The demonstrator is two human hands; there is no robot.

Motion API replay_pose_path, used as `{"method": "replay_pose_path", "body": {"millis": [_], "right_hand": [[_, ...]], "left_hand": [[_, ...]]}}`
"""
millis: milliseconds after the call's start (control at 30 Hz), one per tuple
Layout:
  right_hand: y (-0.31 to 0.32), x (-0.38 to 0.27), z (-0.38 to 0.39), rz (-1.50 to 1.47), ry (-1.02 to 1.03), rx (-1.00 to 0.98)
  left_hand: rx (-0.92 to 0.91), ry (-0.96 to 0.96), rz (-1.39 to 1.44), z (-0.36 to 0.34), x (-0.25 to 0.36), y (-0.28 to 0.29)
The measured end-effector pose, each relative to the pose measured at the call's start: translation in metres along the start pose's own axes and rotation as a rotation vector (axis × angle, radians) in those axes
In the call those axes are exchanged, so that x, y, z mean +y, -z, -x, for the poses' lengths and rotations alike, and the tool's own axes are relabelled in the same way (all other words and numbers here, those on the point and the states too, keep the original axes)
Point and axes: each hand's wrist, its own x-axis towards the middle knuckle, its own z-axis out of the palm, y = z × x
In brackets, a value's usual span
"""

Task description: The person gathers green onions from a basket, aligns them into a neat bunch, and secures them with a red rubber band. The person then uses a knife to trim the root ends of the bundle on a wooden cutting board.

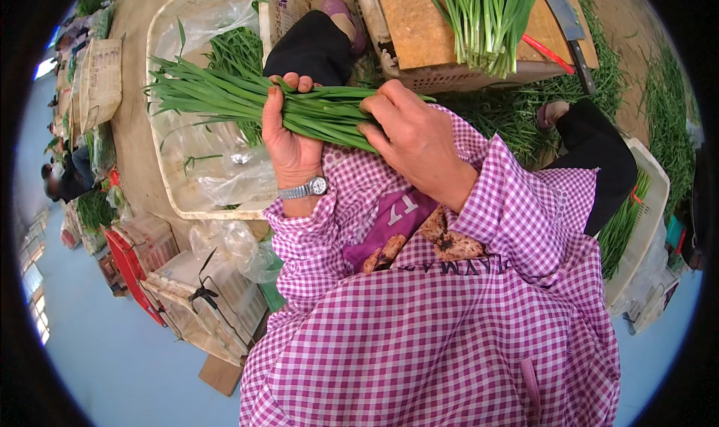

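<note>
Floor [135, 157]: brown, strewn with loose greens [524, 120] on the near and right sides of the board [412, 41]. On the board: one board bunch [487, 15], pale ends toward its near edge; red strip [545, 53] passing beneath; knife [563, 11] along the right edge, handle jutting past the near one. Left of the board: left crate [217, 214], with plastic [225, 176] and greens inside. Right of the board and nearer: right crate [659, 178], greens inside.

Held bunch [329, 112]: long, thin green leaves, raised off any surface, nearer than the board and to its left. Judged light, limber, easily bruised, perhaps slippery if damp; best gripped round the middle, lightly.

Left hand [293, 151]: closed round the bunch's middle, fingertips curling over its far side.

Right hand [418, 136]: narrow, thumb and forefinger on the right end; remaining fingers' hold hidden.
</note>
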Motion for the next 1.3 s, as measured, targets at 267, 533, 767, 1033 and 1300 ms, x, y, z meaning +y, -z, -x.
{"method": "replay_pose_path", "body": {"millis": [267, 533, 767, 1033, 1300], "right_hand": [[-0.013, 0.001, -0.006, -0.049, 0.069, 0.071], [0.017, 0.007, 0.005, -0.980, -0.602, 0.107], [0.064, 0.009, 0.026, -1.214, -0.744, 0.184], [0.078, -0.015, 0.032, -0.996, -0.458, 0.286], [0.092, -0.006, 0.041, -1.097, -0.593, 0.412]], "left_hand": [[0.067, -0.013, -0.105, 0.004, -0.002, -0.001], [0.030, 0.056, -0.030, 0.003, 0.005, 0.006], [0.024, 0.074, 0.052, 0.002, 0.003, -0.003], [0.000, 0.116, -0.064, 0.000, 0.002, -0.005], [0.028, 0.124, -0.026, -0.001, -0.001, -0.010]]}}
